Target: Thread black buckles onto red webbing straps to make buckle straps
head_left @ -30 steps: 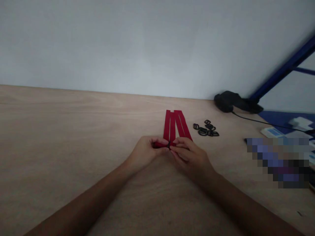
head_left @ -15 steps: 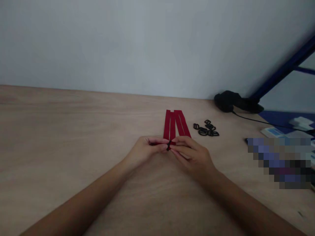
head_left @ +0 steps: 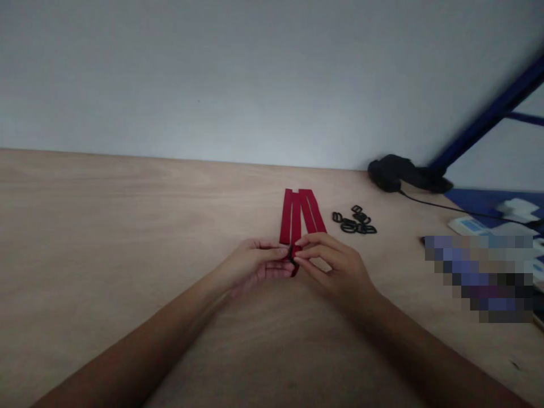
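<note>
Both hands meet over the table, in front of flat red straps [head_left: 296, 212] laid side by side. My left hand [head_left: 263, 260] is closed, with thumb and fingers pinching a small black slide buckle [head_left: 290, 253]. Opposite it, the fingertips of my right hand [head_left: 335, 260] pinch a short red strap [head_left: 294, 271] at the buckle's right side. Part of this strap shows below the buckle, by the left fingers. How far it passes through the slots is hidden by the fingertips.
Several loose black buckles [head_left: 355, 221] lie right of the straps. Farther back sits a black object [head_left: 395, 173] with a cable [head_left: 442, 205] running right. White packets [head_left: 471, 226] and a blurred-out item [head_left: 484, 277] occupy the table's right side. A pale wall [head_left: 238, 85] rises behind.
The left fingers have opened out beneath the buckle, and it has turned to show more of its face. More red strap now shows below it. The right hand keeps its pinch.
</note>
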A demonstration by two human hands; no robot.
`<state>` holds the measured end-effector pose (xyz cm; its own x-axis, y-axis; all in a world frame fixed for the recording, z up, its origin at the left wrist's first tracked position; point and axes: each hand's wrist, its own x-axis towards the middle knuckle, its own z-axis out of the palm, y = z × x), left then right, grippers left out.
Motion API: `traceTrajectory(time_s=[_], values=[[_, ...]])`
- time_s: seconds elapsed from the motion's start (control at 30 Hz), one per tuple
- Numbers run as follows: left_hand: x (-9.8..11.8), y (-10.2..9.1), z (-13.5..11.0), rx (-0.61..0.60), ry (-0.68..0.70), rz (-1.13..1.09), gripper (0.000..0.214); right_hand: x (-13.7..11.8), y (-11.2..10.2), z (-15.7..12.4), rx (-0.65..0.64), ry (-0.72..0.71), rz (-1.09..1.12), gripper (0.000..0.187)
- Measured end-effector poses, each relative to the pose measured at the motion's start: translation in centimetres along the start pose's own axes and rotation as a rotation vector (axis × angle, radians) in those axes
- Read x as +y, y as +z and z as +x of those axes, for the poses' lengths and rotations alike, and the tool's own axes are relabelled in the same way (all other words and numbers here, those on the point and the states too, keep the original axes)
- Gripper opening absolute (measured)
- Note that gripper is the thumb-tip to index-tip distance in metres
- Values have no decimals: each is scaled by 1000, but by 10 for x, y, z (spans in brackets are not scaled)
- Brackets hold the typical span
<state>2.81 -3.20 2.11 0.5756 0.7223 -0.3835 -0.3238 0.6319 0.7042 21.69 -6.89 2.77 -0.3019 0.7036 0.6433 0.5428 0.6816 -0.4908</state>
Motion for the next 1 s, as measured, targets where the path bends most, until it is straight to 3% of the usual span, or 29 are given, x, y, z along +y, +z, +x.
traceTrajectory(time_s=[0.33, 0.47, 0.6, 0.73, 0.87, 1.0], values=[[4, 4, -7, 72, 15, 79, 10, 3, 3, -1, -15, -76, 50, 8], [5, 3, -9, 18, -49, 107, 9, 2, 2, -2, -42, -89, 64, 10], [4, 2, -10, -68, -24, 138, 9, -4, 2, -1, -101, -54, 67, 8], [4, 6, -11, -129, 27, 146, 8, -8, 4, 1, -175, 54, 58, 38], [5, 6, -12, -200, 9, 211, 12, -10, 7, 0, -217, 60, 32, 29], [4, 6, -12, -220, -26, 205, 16, -12, 11, -3, -188, 135, -11, 32]])
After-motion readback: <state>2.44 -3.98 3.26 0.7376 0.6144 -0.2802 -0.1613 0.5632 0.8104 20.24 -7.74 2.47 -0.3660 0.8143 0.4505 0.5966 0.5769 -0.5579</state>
